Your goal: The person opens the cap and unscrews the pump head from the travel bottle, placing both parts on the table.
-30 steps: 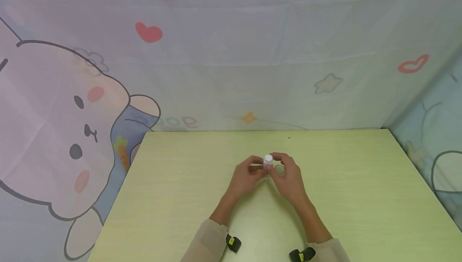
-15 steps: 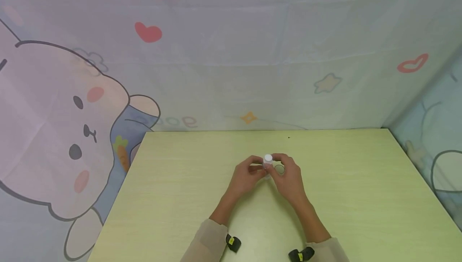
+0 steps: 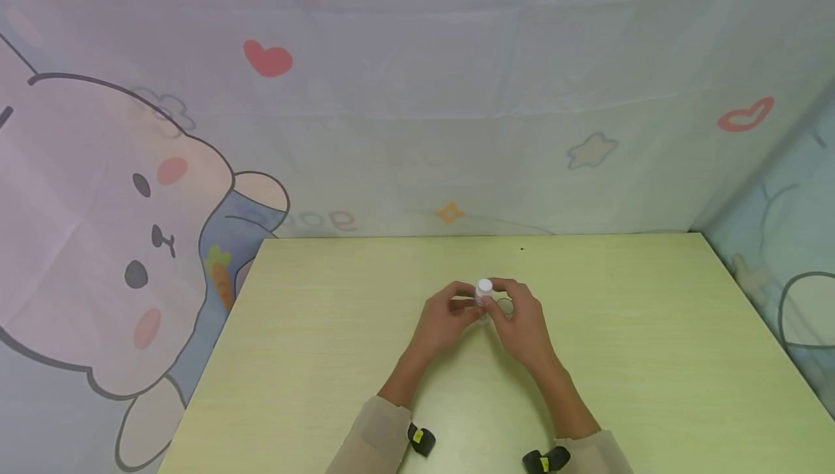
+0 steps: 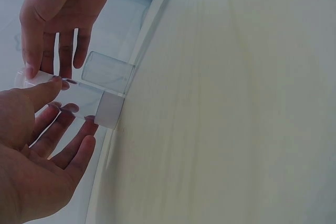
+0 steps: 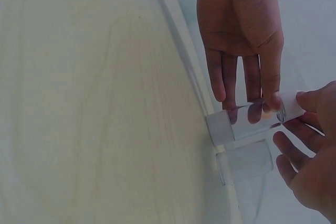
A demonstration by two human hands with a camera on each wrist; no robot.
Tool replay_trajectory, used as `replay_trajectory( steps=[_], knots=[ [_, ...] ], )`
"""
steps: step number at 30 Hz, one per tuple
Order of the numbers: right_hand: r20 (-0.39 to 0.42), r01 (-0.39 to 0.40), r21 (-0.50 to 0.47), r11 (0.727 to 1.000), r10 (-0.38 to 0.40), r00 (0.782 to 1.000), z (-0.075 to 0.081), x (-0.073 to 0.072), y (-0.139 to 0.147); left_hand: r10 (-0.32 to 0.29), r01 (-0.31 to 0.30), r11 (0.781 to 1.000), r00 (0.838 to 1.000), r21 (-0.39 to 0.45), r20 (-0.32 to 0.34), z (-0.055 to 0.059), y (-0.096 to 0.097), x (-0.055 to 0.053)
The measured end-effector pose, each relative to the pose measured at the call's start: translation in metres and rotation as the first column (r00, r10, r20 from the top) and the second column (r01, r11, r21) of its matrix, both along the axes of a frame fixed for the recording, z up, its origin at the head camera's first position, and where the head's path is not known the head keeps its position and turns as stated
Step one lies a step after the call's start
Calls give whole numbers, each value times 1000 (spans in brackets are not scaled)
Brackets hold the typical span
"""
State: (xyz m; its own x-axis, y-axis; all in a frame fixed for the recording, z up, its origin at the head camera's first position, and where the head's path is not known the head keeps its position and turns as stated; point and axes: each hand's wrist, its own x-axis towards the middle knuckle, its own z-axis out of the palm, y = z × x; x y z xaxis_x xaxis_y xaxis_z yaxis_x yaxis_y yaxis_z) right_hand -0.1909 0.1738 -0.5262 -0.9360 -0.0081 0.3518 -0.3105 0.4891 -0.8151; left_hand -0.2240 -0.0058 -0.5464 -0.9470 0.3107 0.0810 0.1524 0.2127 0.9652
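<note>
A small white bottle [image 3: 485, 290] stands upright at the top of a clear cylinder [image 4: 84, 98] with a white base [image 4: 109, 109]. The base rests at the table's surface. My right hand [image 3: 522, 322] pinches the white bottle between thumb and index finger. From the other side my left hand [image 3: 445, 322] grips lower, its thumb [image 5: 272, 100] where the white part meets the clear cylinder and its other fingers behind it. A second clear cylinder [image 5: 247, 160] stands close beside the stack on its right. In the head view the hands hide most of the lower part.
The pale wood table [image 3: 313, 358] stretches out on both sides of the hands. A printed cloth [image 3: 417, 97] hangs along its back edge, and another hangs at the right. Black wrist straps sit at both sleeves.
Almost nothing differs; both hands stay around the bottle, with only a slight shift of the right fingers and thumb.
</note>
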Motion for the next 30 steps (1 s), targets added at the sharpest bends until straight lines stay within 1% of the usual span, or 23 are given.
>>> replay_trajectory(
  steps=[6,12,16,21,26,30],
  knots=[
    [-8,-10,0,1000,10,1000,0,1,1,6,-6,1000,1000,1,5,0,0,1],
    [29,-9,-34,999,10,1000,-1,1,1,0,0,1000,1000,1,6,0,0,0],
    [32,8,-46,999,-7,999,-2,0,0,-5,5,1000,1000,12,11,1,0,1],
    [41,35,-37,999,-33,999,-2,-1,0,-11,11,1000,1000,18,4,0,0,0],
    [51,27,-33,999,-25,998,-3,-1,1,-8,8,1000,1000,1,-6,0,0,0],
    [38,17,-30,999,-16,999,-2,0,1,-7,7,1000,1000,1,-7,1,0,0]
  ],
)
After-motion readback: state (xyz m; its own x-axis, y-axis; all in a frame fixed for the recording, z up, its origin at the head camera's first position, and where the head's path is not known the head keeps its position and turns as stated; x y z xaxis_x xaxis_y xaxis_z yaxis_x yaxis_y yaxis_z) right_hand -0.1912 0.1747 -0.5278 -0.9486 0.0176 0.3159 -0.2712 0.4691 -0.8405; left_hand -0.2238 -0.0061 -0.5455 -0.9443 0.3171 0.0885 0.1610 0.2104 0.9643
